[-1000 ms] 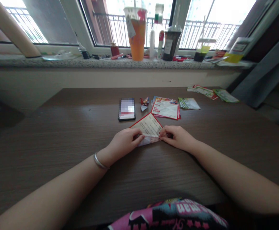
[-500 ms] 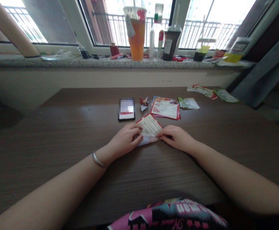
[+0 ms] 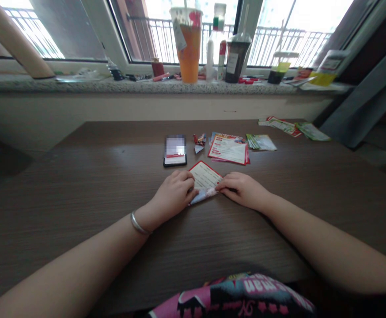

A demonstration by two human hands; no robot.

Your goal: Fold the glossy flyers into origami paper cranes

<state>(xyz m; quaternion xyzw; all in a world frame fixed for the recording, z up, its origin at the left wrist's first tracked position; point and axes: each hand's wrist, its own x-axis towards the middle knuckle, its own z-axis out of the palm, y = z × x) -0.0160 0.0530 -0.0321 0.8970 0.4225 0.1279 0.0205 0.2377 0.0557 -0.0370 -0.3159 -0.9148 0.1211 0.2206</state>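
A red-bordered paper leaflet (image 3: pixel 205 177), folded into a triangle, lies on the dark wooden table (image 3: pixel 80 185) in front of me. My left hand (image 3: pixel 172 195) presses its left corner with curled fingers. My right hand (image 3: pixel 242 189) pinches the right corner, fingers closed on the paper. A silver bangle (image 3: pixel 137 224) is on my left wrist.
A phone (image 3: pixel 175 151) lies just beyond the leaflet, with a small folded paper figure (image 3: pixel 199 143) and a stack of leaflets (image 3: pixel 228 150) to its right. More leaflets (image 3: pixel 261 142) lie further right. Drink cups (image 3: pixel 189 44) and bottles stand on the windowsill.
The far tip of the leaflet has been folded shorter and both hands have shifted slightly away from me along the paper.
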